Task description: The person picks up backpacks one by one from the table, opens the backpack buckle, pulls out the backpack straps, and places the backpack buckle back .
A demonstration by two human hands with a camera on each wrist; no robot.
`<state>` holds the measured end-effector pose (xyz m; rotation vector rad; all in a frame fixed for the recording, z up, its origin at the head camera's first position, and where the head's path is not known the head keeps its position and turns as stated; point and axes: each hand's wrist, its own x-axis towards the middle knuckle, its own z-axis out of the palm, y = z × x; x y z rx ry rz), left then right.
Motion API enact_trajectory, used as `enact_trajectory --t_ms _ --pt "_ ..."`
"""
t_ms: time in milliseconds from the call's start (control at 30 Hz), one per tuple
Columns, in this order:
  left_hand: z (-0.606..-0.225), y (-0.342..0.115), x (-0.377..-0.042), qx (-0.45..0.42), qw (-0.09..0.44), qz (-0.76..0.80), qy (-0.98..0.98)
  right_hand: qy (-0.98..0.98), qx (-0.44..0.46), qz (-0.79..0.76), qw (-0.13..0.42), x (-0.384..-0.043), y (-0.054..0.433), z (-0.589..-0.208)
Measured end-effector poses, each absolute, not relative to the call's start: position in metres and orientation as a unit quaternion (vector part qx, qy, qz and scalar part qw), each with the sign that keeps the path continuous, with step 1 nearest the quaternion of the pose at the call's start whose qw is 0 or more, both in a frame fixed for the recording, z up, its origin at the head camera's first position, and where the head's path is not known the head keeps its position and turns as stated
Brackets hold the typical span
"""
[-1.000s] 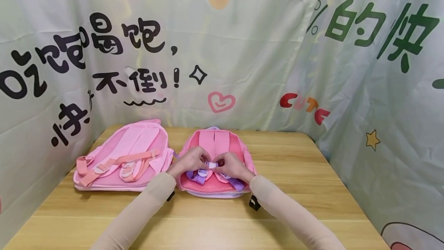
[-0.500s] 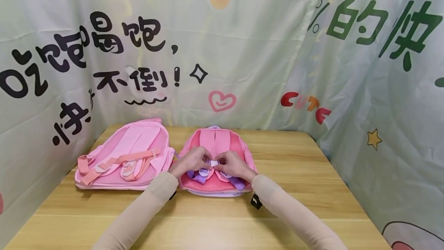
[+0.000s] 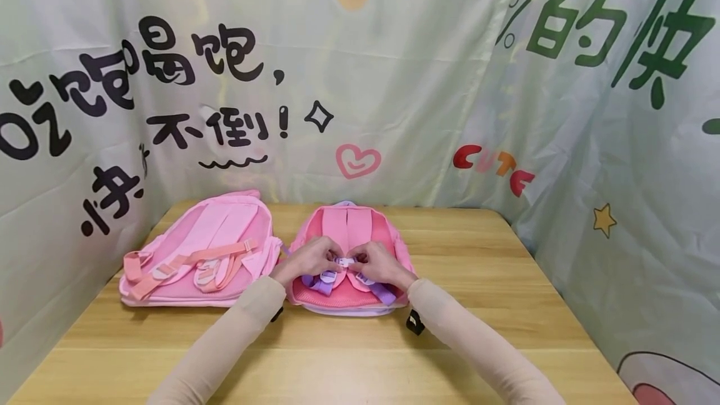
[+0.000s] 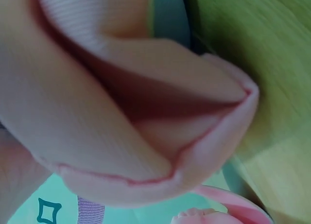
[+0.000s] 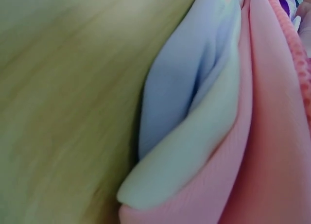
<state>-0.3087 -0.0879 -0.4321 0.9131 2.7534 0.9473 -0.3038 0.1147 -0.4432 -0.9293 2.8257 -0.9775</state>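
Observation:
A pink backpack (image 3: 347, 227) lies on the table with its strap side up. Over its middle, a small white buckle (image 3: 345, 262) sits between my two hands. My left hand (image 3: 314, 259) pinches the buckle's left end. From the other side, my right hand (image 3: 384, 265) pinches its right end. Purple webbing straps (image 3: 384, 294) hang below with white adjusters. In the left wrist view a fold of pink fabric (image 4: 97, 122) fills most of the frame, with a bit of hand at the left edge. The right wrist view shows the backpack's pink side (image 5: 272, 136) and a lilac pocket (image 5: 180, 73).
A second, lighter pink backpack (image 3: 225, 224) with orange straps (image 3: 219, 252) lies to the left, close to the first. Both rest on a wooden table (image 3: 478, 330). Printed curtains (image 3: 416, 92) stand behind the table and along both sides.
Both hands stay at the buckle with only slight finger shifts. The whole view moves a little, and the backpacks keep their places on the table.

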Motion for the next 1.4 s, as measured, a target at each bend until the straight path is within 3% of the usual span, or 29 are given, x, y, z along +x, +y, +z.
enact_trajectory --t_ms 667,1167,1400 --pt "-0.429 -0.09 -0.309 0.29 0.048 0.331 0.897 0.897 -0.276 -0.345 0.033 -0.307 0.123 -0.44" --pt "-0.434 -0.096 -0.309 0.313 0.008 0.326 0.892 0.879 -0.276 -0.385 0.064 -0.306 0.128 -0.436" --pt "-0.433 -0.094 -0.307 0.301 0.024 0.328 0.895 0.875 -0.284 -0.388 0.056 -0.307 0.131 -0.438"
